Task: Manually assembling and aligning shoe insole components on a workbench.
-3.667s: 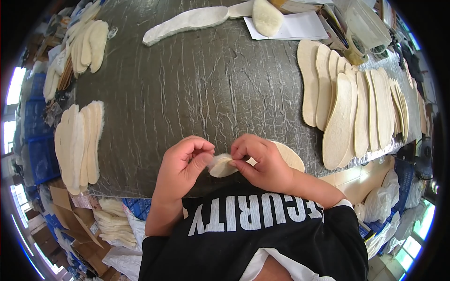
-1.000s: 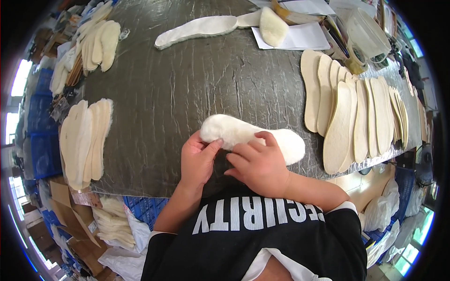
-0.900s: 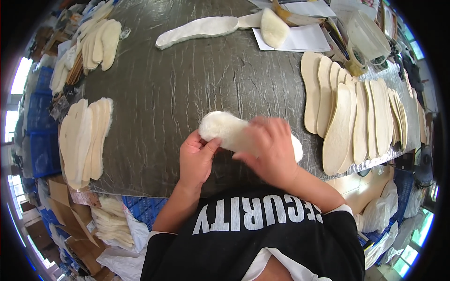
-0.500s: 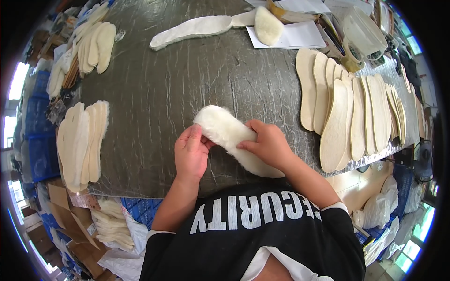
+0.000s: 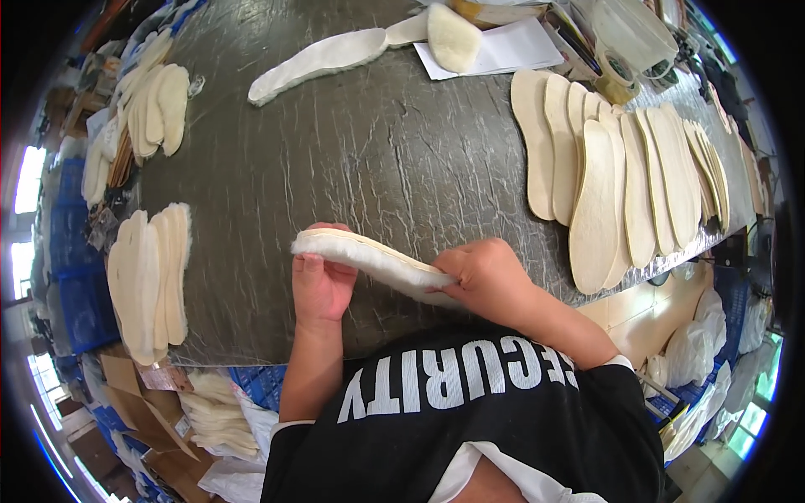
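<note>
1. A dark, creased table (image 5: 226, 168) is spread across the view.
2. Along the table's right side, a row of overlapping cream insoles (image 5: 594, 218) is laid out.
3. At the table's near left corner, a smaller group of fleecy insoles (image 5: 130, 285) is placed.
4. Over the table's near middle, a fleece-lined insole (image 5: 369, 258) is held tilted, white pile facing the wearer.
5. Its right end is apparently pinched by the right hand (image 5: 493, 281), whose fingertips are partly hidden.
6. Its left end is pinched between thumb and fingers of the left hand (image 5: 322, 289).
7. Toward the table's far edge, a rounded fleece piece (image 5: 454, 38) is seen.
</note>
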Tool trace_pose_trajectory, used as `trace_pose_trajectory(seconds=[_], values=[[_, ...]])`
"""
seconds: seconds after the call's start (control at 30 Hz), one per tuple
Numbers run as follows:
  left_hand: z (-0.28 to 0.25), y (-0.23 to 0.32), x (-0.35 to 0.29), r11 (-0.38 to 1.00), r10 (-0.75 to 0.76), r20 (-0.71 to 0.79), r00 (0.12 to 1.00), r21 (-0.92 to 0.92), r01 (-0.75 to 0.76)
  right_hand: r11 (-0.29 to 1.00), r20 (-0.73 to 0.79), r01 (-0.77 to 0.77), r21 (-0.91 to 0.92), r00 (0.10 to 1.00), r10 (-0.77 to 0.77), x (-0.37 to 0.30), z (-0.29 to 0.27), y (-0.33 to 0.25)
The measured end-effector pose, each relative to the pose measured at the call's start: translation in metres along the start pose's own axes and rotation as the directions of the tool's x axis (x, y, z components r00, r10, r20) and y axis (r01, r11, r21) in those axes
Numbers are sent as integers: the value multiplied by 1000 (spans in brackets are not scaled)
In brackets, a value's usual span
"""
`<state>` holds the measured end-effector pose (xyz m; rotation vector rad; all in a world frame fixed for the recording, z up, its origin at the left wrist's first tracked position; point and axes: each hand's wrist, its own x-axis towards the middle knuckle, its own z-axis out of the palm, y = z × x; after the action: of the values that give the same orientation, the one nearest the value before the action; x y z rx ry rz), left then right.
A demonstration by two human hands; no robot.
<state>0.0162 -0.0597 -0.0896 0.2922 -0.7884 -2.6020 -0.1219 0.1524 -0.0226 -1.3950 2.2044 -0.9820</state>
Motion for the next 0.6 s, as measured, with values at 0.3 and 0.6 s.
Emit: trace_pose_trajectory(seconds=[0.3, 0.6], values=[[8, -7, 4, 989, -48, 41, 998, -137, 53, 997, 75, 49, 54, 996, -53, 2, -5, -7], [28, -9, 0, 990, -125, -375, 919, -103, 93, 1000, 249, 17, -10, 968, -14, 8, -1, 3]])
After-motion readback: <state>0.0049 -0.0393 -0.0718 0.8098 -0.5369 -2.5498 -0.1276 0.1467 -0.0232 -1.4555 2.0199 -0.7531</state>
